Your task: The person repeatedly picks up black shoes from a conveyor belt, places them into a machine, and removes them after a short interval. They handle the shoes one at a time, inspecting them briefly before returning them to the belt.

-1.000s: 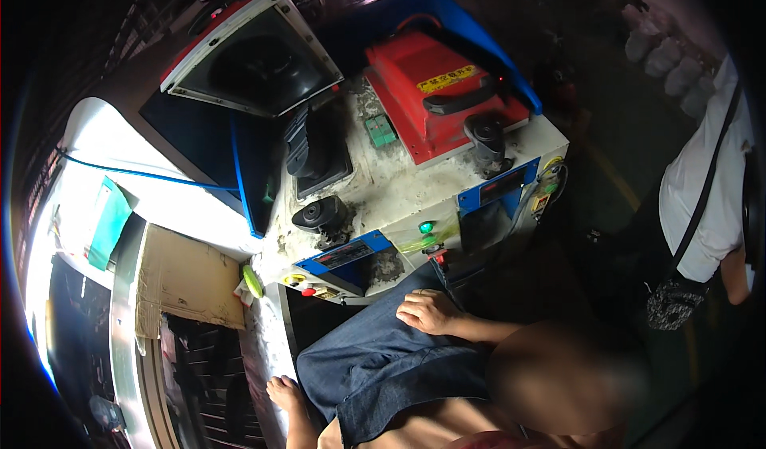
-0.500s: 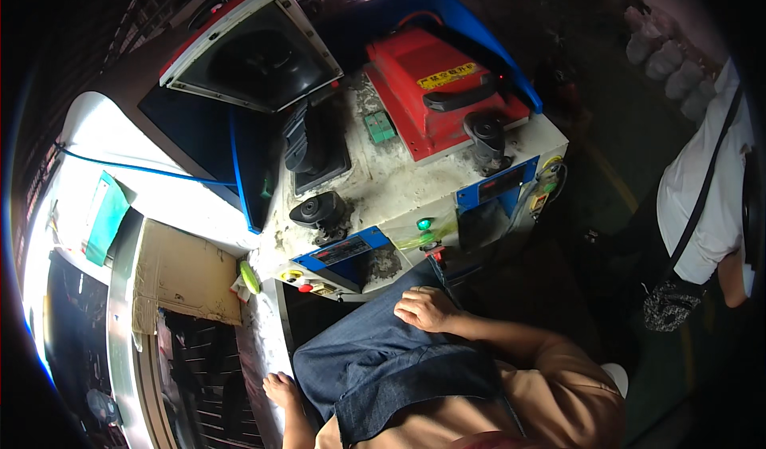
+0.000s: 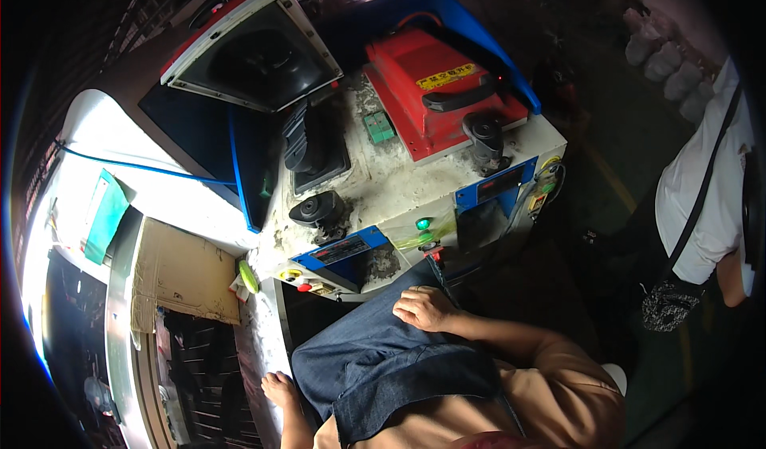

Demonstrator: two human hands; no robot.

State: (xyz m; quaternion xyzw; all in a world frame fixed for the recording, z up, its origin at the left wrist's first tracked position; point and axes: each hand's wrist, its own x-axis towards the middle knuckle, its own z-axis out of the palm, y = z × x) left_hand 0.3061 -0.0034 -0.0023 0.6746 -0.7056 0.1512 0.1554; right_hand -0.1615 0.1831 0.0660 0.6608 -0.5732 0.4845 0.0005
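Observation:
My right hand (image 3: 423,309) rests on my denim-covered knee, its fingers loosely curled with no object visible in them. My left hand (image 3: 278,388) lies on the pale ledge (image 3: 257,345) beside my leg, fingers extended and nothing seen in them. In front of me stands a worn white machine (image 3: 391,182) with two stations. At the left one, a red-backed lid (image 3: 254,50) is tilted up over a dark, shoe-shaped piece (image 3: 300,139). The right one is covered by a lowered red lid (image 3: 419,74) with a black handle (image 3: 460,96). Neither hand touches the machine.
A green-lit button (image 3: 424,224) and a red button (image 3: 304,287) are on the machine's front. A cardboard box (image 3: 187,277) stands at the left, near a green-yellow object (image 3: 249,277) on the ledge. At the right is another person in a white shirt (image 3: 698,186).
Both hands stay in the same places, and the machine's lids have not moved. The view has shifted very slightly.

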